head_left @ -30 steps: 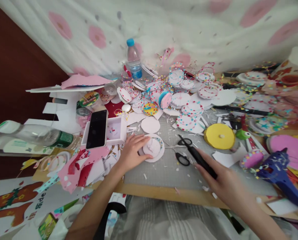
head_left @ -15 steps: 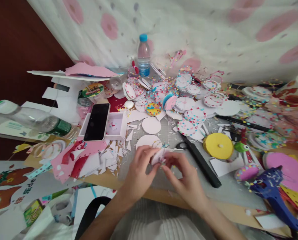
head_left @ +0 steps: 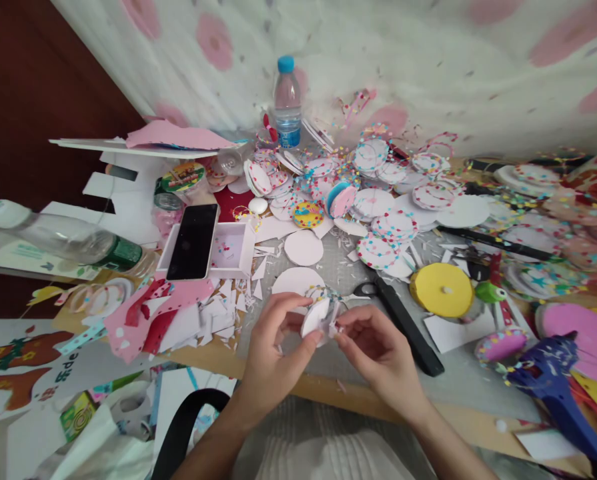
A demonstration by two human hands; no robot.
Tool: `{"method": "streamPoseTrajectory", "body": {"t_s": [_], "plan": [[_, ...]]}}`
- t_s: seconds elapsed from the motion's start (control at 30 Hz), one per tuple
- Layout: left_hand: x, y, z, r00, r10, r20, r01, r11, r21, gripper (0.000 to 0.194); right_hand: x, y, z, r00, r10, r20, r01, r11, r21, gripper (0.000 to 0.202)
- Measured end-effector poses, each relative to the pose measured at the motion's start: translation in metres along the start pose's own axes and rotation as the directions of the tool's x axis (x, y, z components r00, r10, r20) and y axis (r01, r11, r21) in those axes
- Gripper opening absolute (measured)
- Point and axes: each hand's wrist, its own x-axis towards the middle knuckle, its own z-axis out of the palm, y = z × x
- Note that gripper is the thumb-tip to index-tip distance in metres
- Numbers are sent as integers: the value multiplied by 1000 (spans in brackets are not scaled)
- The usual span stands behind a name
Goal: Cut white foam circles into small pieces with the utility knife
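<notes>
Between thumb and fingers, my left hand (head_left: 281, 343) grips a small white paper disc (head_left: 315, 319), tilted on edge above the grey cutting mat (head_left: 323, 367). My right hand (head_left: 378, 340) is closed in a pinch at the disc's right side, on a thin pale strip (head_left: 334, 323) that seems to touch the disc. Behind the hands, a larger white circle (head_left: 295, 280) lies flat, with a ring of coloured dot trim (head_left: 323, 292) beside it. Another white circle (head_left: 303, 248) rests farther back. Scissors (head_left: 365, 290) lie just past my right hand, partly hidden.
A black cutter-like tool (head_left: 408, 327), a yellow disc (head_left: 441, 289) and a blue glue gun (head_left: 553, 380) lie to the right. Dotted paper discs (head_left: 378, 250) pile at the back. A phone (head_left: 193, 241) rests on a white box (head_left: 233, 250); a water bottle (head_left: 287, 107) stands behind.
The white disc has turned from nearly flat to steeply tilted. My right hand has moved slightly right and down, and the pale strip now shows between the hands.
</notes>
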Motion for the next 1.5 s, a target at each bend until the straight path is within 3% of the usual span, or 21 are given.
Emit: {"method": "streamPoseTrajectory", "body": {"t_s": [0.3,0.47,0.53,0.6,0.7,0.77,0.83,0.9,0.97,1.03,1.13,1.27,1.5], "plan": [[-1,-6,6,979,-204,11,203,963,-179,32,-4,4,-2,999,-38,-16,37,997,-65,9],[-3,-6,7,978,-210,13,209,958,-195,27,-4,9,-5,986,-166,23,168,975,-149,10],[-4,-2,5,985,-170,27,172,972,-161,24,-1,10,-11,952,-282,117,303,918,-256,17],[-3,3,2,982,-164,98,174,980,-100,21,3,9,-18,881,-383,278,465,810,-358,25],[-1,9,0,964,-196,180,189,980,56,15,7,6,-24,768,-396,504,619,662,-422,27],[1,9,-1,966,-210,153,189,972,142,16,7,5,-23,744,-378,552,645,620,-445,30],[1,8,0,965,-247,90,233,962,142,26,5,4,-18,774,-388,500,617,637,-462,34],[1,7,2,959,-284,18,282,956,78,31,3,2,-12,862,-373,342,503,708,-496,30],[0,7,5,965,-258,-44,260,966,20,29,0,-2,-6,950,-266,164,312,790,-527,15],[-4,6,8,978,-192,-77,193,981,4,26,-2,-6,-1,991,-83,106,127,845,-519,5],[-11,2,12,999,-47,0,47,998,48,28,-5,-12,5,972,110,210,-4,892,-452,15],[-18,-6,13,970,173,170,-194,974,119,40,-5,-16,6,955,127,269,-18,927,-374,17],[-19,-17,8,933,244,264,-301,932,203,50,-2,-16,-2,955,125,269,-11,921,-389,24]]}}
